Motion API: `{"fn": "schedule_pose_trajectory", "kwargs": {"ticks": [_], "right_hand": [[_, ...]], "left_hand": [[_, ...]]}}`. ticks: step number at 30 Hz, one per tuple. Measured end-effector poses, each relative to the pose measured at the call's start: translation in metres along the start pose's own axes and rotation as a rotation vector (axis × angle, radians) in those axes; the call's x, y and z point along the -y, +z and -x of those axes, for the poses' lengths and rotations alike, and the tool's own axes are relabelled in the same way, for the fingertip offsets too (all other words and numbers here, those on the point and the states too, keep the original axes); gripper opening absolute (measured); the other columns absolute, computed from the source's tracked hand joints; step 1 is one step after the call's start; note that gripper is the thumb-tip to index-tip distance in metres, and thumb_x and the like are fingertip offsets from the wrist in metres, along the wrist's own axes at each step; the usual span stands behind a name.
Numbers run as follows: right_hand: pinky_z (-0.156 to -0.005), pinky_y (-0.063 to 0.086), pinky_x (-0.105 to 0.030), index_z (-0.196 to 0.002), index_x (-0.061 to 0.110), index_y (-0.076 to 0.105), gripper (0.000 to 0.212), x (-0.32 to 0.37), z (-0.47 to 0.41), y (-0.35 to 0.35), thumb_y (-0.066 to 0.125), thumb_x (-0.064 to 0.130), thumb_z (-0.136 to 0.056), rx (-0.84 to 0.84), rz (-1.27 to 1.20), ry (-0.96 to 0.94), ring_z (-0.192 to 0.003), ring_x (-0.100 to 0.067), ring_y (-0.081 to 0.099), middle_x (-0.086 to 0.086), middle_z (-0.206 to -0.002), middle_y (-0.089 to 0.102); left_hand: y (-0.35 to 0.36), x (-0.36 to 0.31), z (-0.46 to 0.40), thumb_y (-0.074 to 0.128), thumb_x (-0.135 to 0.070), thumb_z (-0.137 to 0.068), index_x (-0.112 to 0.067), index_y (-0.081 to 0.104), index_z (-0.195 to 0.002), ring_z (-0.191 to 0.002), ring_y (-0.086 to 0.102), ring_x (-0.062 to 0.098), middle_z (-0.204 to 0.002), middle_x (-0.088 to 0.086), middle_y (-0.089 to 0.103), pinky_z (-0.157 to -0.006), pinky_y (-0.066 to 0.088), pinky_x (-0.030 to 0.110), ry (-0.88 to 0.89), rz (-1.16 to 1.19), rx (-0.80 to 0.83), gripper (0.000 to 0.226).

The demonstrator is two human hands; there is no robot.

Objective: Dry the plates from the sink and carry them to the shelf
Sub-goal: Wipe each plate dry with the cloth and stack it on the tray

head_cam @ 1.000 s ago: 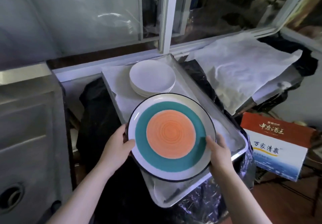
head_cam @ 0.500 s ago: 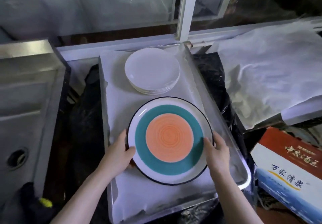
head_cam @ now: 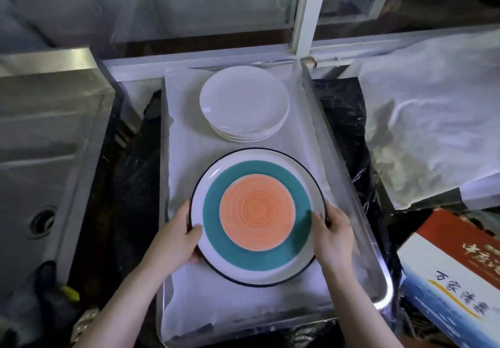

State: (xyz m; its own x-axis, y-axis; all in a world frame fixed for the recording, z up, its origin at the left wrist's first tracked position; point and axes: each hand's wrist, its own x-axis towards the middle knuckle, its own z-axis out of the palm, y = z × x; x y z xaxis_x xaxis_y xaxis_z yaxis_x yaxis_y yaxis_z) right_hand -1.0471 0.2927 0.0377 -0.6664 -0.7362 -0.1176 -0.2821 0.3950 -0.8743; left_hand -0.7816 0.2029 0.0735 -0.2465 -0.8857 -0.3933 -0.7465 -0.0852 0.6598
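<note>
Fingers: my thumbs lay on top of the rim of the colored plate (head_cam: pixel 257 216) on both sides, with the other fingers curled under its edge, pinching it from left and right.
Left hand: my left hand (head_cam: pixel 177 236) gripped the plate's left edge, thumb pointing inward onto the white band near the teal ring.
Right hand: my right hand (head_cam: pixel 334 235) gripped the right edge, thumb resting on the rim close to the teal ring.
Colored plate: it had an orange center, a teal ring, a white band and a dark outer line; it sat level over the near half of the tray, and I could not tell whether it rested on the lining or was held just above it.
White plates: a stack of plain white plates (head_cam: pixel 244 102) stood on the far half of the tray, just beyond the colored plate and apart from it.
Tray: a metal tray (head_cam: pixel 380 291) lined with white mesh cloth (head_cam: pixel 184 142) carried both.
Sink: a steel sink (head_cam: pixel 40 142) with a round drain lay to my left, well apart from the tray.
Other things: black plastic sheeting (head_cam: pixel 130 185) lay between sink and tray; a printed cardboard box (head_cam: pixel 449 280) sat at the lower right; crumpled white sheeting (head_cam: pixel 433 120) covered the surface on the right; a window frame (head_cam: pixel 308 12) rose behind the tray.
</note>
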Motion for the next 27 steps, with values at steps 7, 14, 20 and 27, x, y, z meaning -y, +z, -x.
{"fn": "schedule_pose_trajectory", "kwargs": {"ticks": [7,14,20,27], "right_hand": [[-0.082,0.048,-0.039,-0.117,0.01,0.062,0.03,-0.003,-0.001,-0.001,0.049,0.01,-0.09,0.058,-0.012,0.003,-0.089,-0.021,0.057,-0.006,-0.097,0.067],[-0.049,0.026,-0.028,-0.06,0.017,0.035,0.035,-0.003,-0.002,-0.001,0.051,0.016,-0.091,0.058,-0.065,0.141,-0.043,-0.004,0.03,0.011,-0.046,0.04],[-0.043,0.027,-0.02,-0.064,0.013,0.039,0.03,-0.002,-0.004,0.0,0.05,0.02,-0.091,0.042,-0.031,0.136,-0.041,-0.005,0.033,0.008,-0.049,0.042],[-0.056,0.034,-0.028,-0.084,0.007,0.054,0.016,-0.003,0.001,-0.005,0.05,0.019,-0.093,0.092,-0.102,0.123,-0.059,-0.015,0.043,-0.001,-0.066,0.051]], "left_hand": [[0.003,0.003,0.001,0.049,-0.023,-0.094,-0.063,0.035,-0.116,-0.075,0.064,-0.004,-0.091,-0.027,0.065,-0.053,0.053,0.019,0.008,0.035,0.002,0.048],[0.018,0.006,-0.004,0.047,-0.007,-0.089,-0.047,0.046,-0.127,-0.099,0.061,-0.001,-0.105,-0.028,0.064,-0.084,0.05,0.031,-0.04,0.35,-0.036,0.055],[0.027,0.003,-0.002,0.046,-0.005,-0.093,-0.047,0.049,-0.128,-0.113,0.06,0.005,-0.12,-0.018,0.064,-0.101,0.046,0.042,-0.028,0.577,-0.068,0.054],[0.03,-0.002,0.01,0.045,0.002,-0.091,-0.048,0.053,-0.124,-0.113,0.059,0.004,-0.12,-0.018,0.065,-0.1,0.046,0.04,0.009,0.615,-0.108,0.06]]}}
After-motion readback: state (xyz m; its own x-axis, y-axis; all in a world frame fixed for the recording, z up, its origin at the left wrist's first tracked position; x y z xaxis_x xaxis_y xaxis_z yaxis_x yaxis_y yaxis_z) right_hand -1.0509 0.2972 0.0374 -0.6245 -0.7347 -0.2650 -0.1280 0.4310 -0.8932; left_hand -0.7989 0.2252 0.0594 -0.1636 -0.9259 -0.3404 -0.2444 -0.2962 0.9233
